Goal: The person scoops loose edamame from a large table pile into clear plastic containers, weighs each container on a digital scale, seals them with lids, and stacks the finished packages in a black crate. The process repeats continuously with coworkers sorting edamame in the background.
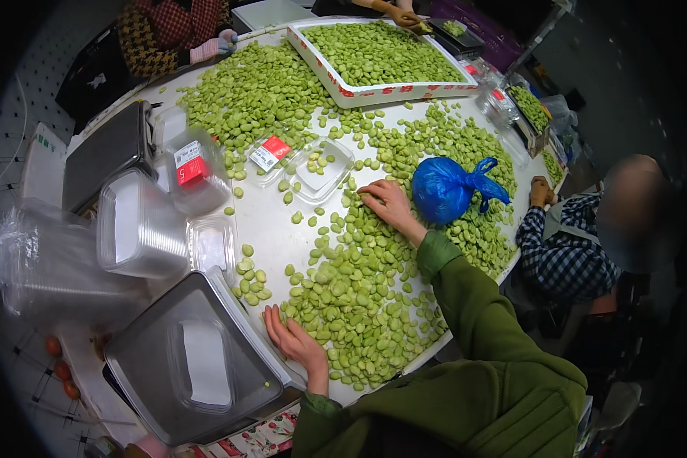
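The left hand (296,343) is open beside flat, pale-green beans (359,290), which lie loose on the white tabletop (271,229). The right hand (391,204) bends its fingers over these beans; whether it grips any, I cannot tell. A clear plastic box (210,197) bears a printed red-and-white label (191,164).

Head view, from the left of two fisheye cameras worn by the person I am watching. It faces down and forward over the white surface (271,233), the wearer's green sleeves (473,305) near in the lower part and the white tray (404,93) farther off at the top; straight edges bow toward the dark rim.
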Demonstrator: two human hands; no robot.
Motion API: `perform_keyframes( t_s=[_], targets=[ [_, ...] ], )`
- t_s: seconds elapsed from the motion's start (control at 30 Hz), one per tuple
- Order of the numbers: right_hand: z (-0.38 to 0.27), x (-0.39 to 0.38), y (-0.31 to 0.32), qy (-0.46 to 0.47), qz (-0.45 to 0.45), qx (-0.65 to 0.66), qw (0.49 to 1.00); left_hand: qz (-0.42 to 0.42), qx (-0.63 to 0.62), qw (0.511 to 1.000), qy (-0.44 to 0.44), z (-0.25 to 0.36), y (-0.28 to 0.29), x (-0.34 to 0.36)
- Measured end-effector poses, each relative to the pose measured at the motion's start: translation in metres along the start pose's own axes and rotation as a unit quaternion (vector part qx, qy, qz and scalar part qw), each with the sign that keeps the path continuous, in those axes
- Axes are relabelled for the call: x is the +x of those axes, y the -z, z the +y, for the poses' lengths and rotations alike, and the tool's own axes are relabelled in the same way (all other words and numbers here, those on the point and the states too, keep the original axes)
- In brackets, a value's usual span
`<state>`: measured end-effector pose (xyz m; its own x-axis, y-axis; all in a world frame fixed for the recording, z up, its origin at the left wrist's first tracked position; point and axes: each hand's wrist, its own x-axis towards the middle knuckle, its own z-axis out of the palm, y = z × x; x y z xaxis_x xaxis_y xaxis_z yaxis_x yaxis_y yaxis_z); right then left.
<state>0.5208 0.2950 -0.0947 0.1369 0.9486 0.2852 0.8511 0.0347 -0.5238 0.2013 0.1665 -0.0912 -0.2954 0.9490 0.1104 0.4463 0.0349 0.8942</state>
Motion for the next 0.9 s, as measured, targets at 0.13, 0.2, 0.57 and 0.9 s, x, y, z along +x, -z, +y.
perform_keyframes(
  t_s=[0.13,0.2,0.57,0.9],
  targets=[
    [-0.044,-0.039,0.011,0.016,-0.062,0.052,0.997,0.006,0.002,1.000,-0.011,-0.002,-0.002,0.000],
    [-0.062,-0.063,0.011,0.043,-0.072,0.073,0.994,0.005,0.005,1.000,-0.024,-0.003,-0.003,-0.001],
    [-0.137,-0.163,0.015,0.208,-0.152,0.099,0.961,-0.004,0.010,0.999,-0.050,-0.012,-0.008,0.000],
    [-0.114,-0.083,-0.017,0.204,-0.149,0.111,0.961,-0.001,0.009,0.997,-0.071,-0.016,-0.009,0.001]
  ],
)
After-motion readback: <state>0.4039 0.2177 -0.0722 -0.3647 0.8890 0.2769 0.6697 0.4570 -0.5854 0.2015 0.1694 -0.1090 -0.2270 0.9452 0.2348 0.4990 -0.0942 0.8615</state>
